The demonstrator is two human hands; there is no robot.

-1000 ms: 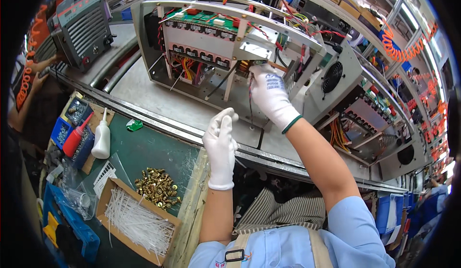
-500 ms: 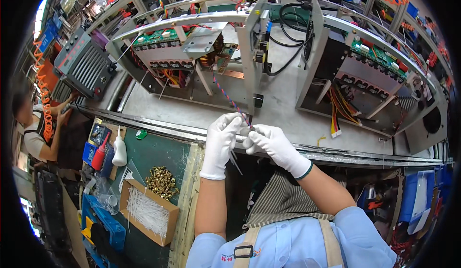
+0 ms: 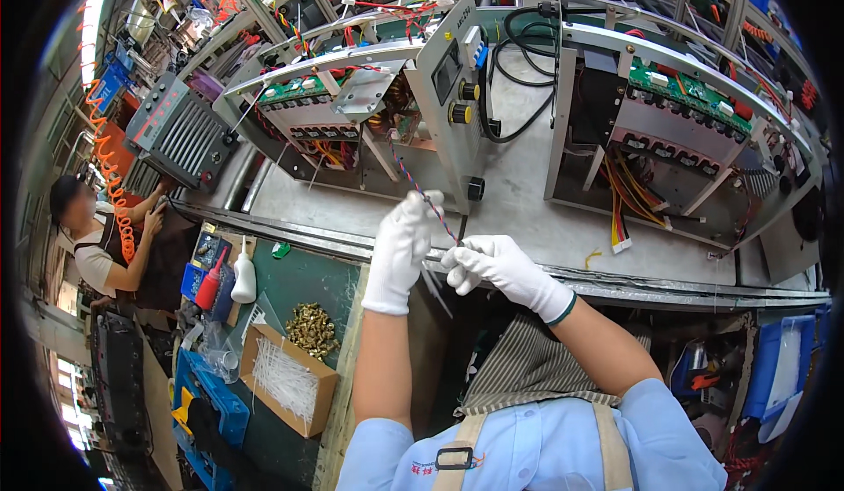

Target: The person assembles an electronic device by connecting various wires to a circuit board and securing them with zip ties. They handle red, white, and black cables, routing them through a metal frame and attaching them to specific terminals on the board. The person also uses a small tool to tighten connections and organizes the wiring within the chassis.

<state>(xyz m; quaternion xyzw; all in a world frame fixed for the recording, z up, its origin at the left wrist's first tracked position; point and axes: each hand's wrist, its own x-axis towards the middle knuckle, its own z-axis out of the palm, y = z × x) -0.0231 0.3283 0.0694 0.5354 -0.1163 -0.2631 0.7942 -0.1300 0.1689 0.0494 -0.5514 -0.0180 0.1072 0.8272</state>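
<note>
A twisted red-and-blue wire pair [image 3: 406,173] runs down out of the opened left machine chassis [image 3: 440,95]. My right hand [image 3: 505,269], in a white glove, pinches the lower end of this wire between thumb and fingers. My left hand [image 3: 400,249], gloved too, is curled beside the wire higher up, its fingertips close to it or touching it; which one I cannot tell. Thin pale cable ties [image 3: 435,290] stick out below the left palm, gripped by the lower fingers. The tip of the wire is hidden in my right fingers.
A second opened chassis [image 3: 677,130] stands at right on the metal bench [image 3: 519,201]. At left, a green worktop [image 3: 290,315] carries a carton of cable ties [image 3: 325,394], brass fittings [image 3: 312,330] and bottles [image 3: 243,280]. Another person [image 3: 110,245] works at far left.
My hands have drawn apart: the left has gone up along the wire and the right stays at its lower end. The whole view has shifted slightly to the right.
</note>
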